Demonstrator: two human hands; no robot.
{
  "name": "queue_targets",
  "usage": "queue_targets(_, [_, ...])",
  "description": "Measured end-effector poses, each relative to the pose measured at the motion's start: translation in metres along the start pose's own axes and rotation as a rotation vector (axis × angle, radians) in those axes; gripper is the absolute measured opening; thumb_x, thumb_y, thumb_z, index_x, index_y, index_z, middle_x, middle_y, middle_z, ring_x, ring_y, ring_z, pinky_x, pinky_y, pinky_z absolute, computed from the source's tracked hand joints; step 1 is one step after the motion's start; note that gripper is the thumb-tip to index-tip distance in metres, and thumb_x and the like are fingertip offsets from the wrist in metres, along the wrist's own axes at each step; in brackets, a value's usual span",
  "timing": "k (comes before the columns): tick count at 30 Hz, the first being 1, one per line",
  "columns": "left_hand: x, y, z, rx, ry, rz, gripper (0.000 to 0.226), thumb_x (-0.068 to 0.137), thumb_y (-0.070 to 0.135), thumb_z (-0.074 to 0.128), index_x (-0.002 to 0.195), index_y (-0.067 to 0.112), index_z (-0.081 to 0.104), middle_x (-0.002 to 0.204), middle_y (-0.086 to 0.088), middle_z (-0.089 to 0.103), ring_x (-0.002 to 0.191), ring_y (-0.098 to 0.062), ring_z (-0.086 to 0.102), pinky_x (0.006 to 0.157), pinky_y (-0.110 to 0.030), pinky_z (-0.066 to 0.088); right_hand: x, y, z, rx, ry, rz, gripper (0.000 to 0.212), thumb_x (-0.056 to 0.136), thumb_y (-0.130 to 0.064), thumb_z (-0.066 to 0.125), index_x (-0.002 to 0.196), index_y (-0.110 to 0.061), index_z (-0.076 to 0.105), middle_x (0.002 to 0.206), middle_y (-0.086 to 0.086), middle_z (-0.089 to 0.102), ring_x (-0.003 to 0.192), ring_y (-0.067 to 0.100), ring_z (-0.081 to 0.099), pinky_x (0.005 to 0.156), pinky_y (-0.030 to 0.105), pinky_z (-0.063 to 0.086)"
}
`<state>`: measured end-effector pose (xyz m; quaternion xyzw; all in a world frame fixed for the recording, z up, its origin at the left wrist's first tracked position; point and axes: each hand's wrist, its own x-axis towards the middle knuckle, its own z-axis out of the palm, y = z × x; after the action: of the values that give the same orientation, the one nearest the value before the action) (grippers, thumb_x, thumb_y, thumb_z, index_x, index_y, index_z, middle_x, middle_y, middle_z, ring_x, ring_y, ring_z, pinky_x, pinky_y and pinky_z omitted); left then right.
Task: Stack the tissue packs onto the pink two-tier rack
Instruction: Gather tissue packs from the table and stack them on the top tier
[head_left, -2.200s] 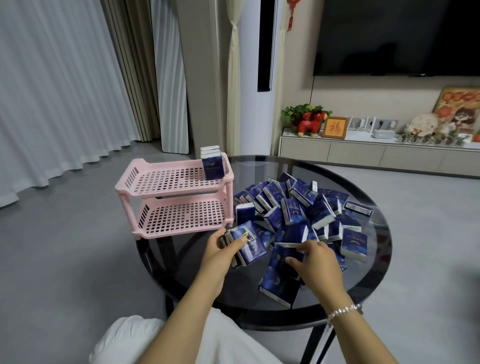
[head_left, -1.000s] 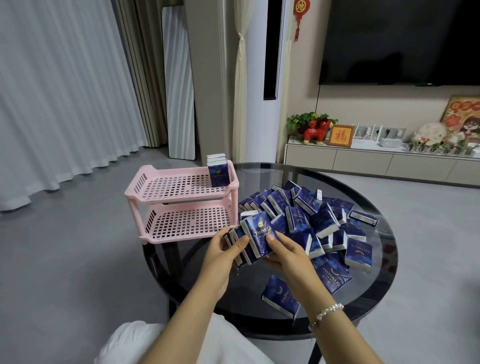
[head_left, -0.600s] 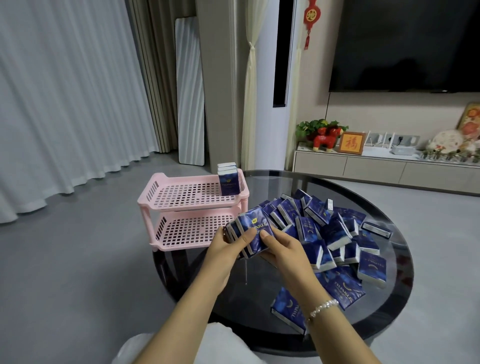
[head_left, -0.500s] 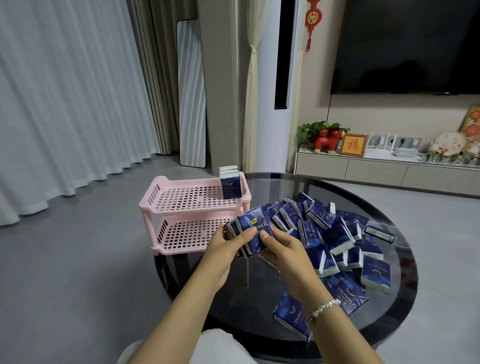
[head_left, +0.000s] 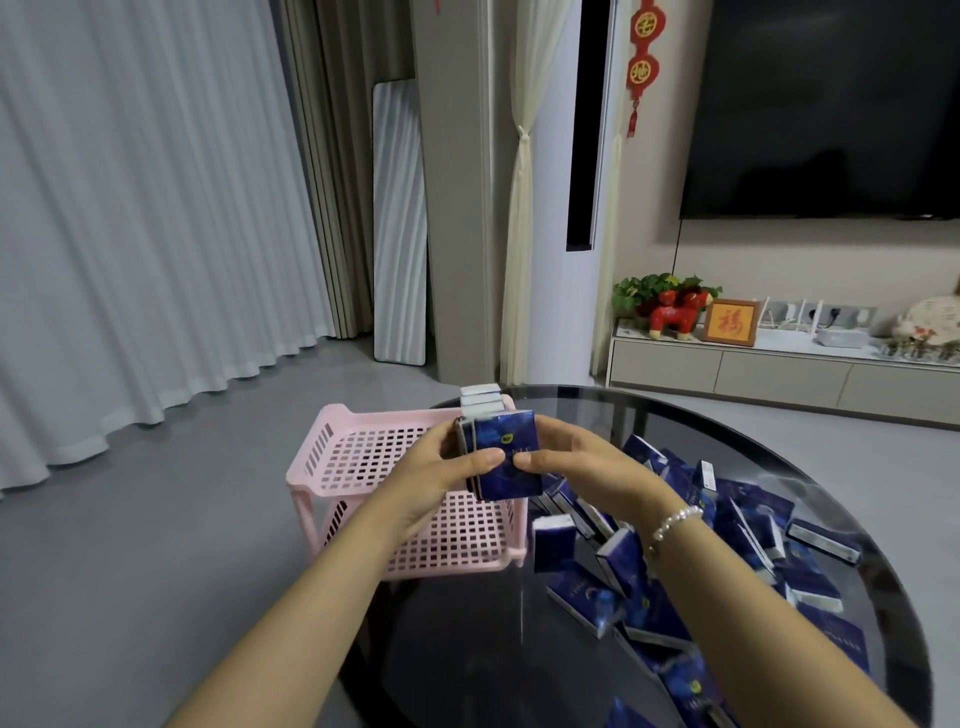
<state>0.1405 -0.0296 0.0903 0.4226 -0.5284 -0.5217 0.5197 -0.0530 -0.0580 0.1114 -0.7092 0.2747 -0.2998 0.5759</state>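
A pink two-tier rack (head_left: 332, 457) stands at the left edge of a round dark glass table (head_left: 649, 415). Both hands hold a bunch of dark blue tissue packs (head_left: 506, 447) upright over the right end of the top tier. My left hand (head_left: 441, 470) grips the bunch from the left and my right hand (head_left: 576, 462) from the right. Behind the bunch, a few packs (head_left: 480, 397) stand in the top tier's far right corner. A loose heap of blue tissue packs (head_left: 727, 540) covers the right side of the table.
The lower tier (head_left: 457, 540) holds nothing that I can see. Grey floor and white curtains (head_left: 130, 234) lie to the left. A low cabinet (head_left: 779, 369) with ornaments and a dark TV (head_left: 831, 104) stand behind the table.
Both hands have lifted the gathered bunch of packs from the heap's edge up and back to the top tier's right end. The camera has tilted up and moved closer.
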Motion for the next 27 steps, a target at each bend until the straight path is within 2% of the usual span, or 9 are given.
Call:
queue_targets(3, [0.018, 0.005, -0.014, 0.041, -0.05, -0.038, 0.07, 0.069, 0.02, 0.079, 0.133, 0.015, 0.051, 0.124, -0.012, 0.064, 0.115, -0.029, 0.061, 0.091, -0.041, 0.053, 0.019, 0.001, -0.008, -0.09, 0.044, 0.01, 0.048, 0.081, -0.021, 0.068, 0.126, -0.024, 0.054, 0.121, -0.004, 0.065, 0.113, 0.013, 0.06, 0.101, 0.036, 0.044])
queue_targets(7, [0.036, 0.003, -0.026, 0.094, -0.055, -0.052, 0.078, 0.065, 0.027, 0.082, 0.135, 0.022, 0.05, 0.125, -0.007, 0.064, 0.118, -0.025, 0.059, 0.1, -0.044, 0.048, 0.038, 0.006, -0.014, -0.184, 0.124, 0.028, 0.05, 0.08, -0.024, 0.071, 0.125, -0.036, 0.053, 0.122, -0.015, 0.063, 0.113, 0.003, 0.057, 0.103, 0.034, 0.041])
queue_targets(10, [0.045, -0.002, -0.03, 0.118, -0.046, -0.071, 0.084, 0.063, 0.028, 0.085, 0.138, 0.03, 0.047, 0.126, -0.003, 0.064, 0.117, -0.024, 0.059, 0.101, -0.046, 0.048, 0.048, 0.012, -0.014, -0.254, 0.154, 0.052, 0.059, 0.079, -0.028, 0.073, 0.131, -0.038, 0.046, 0.132, -0.017, 0.054, 0.12, 0.001, 0.049, 0.109, 0.037, 0.034])
queue_targets(13, [0.051, -0.009, -0.032, 0.137, -0.036, -0.105, 0.099, 0.054, 0.038, 0.09, 0.141, 0.034, 0.042, 0.129, -0.001, 0.061, 0.12, -0.023, 0.057, 0.103, -0.047, 0.045, 0.052, 0.013, -0.013, -0.325, 0.171, 0.051, 0.06, 0.082, -0.026, 0.069, 0.133, -0.039, 0.041, 0.138, -0.014, 0.047, 0.12, 0.001, 0.045, 0.105, 0.03, 0.033])
queue_targets(15, [0.052, -0.011, -0.034, 0.17, -0.032, -0.094, 0.093, 0.057, 0.042, 0.086, 0.139, 0.039, 0.042, 0.13, 0.001, 0.059, 0.123, -0.023, 0.054, 0.104, -0.047, 0.044, 0.055, 0.015, -0.013, -0.372, 0.184, 0.05, 0.064, 0.082, -0.03, 0.069, 0.138, -0.038, 0.038, 0.142, -0.014, 0.044, 0.125, 0.005, 0.043, 0.099, 0.027, 0.032])
queue_targets(19, [0.054, -0.014, -0.033, 0.296, -0.008, -0.084, 0.069, 0.082, 0.033, 0.07, 0.141, 0.046, 0.035, 0.135, 0.007, 0.052, 0.124, -0.02, 0.053, 0.105, -0.046, 0.043, 0.062, 0.018, -0.015, -0.448, 0.217, 0.06, 0.068, 0.082, -0.033, 0.069, 0.141, -0.038, 0.036, 0.144, -0.012, 0.043, 0.132, 0.012, 0.041, 0.094, 0.024, 0.033])
queue_targets(22, [0.051, -0.014, -0.029, 0.449, -0.018, -0.083, 0.072, 0.082, 0.047, 0.061, 0.142, 0.054, 0.022, 0.144, 0.013, 0.046, 0.127, -0.013, 0.049, 0.109, -0.045, 0.039, 0.066, 0.019, -0.014, -0.502, 0.238, 0.064, 0.069, 0.081, -0.03, 0.07, 0.14, -0.038, 0.037, 0.14, -0.009, 0.049, 0.13, 0.012, 0.043, 0.095, 0.025, 0.033])
queue_targets(27, [0.048, -0.009, -0.022, 0.637, -0.005, -0.082, 0.07, 0.098, 0.032, 0.047, 0.149, 0.045, 0.002, 0.147, 0.008, 0.042, 0.128, -0.013, 0.048, 0.103, -0.027, 0.037, 0.068, 0.024, -0.013, -0.518, 0.278, 0.106, 0.072, 0.078, -0.033, 0.073, 0.14, -0.04, 0.036, 0.128, -0.001, 0.061, 0.122, 0.014, 0.053, 0.102, 0.036, 0.043])
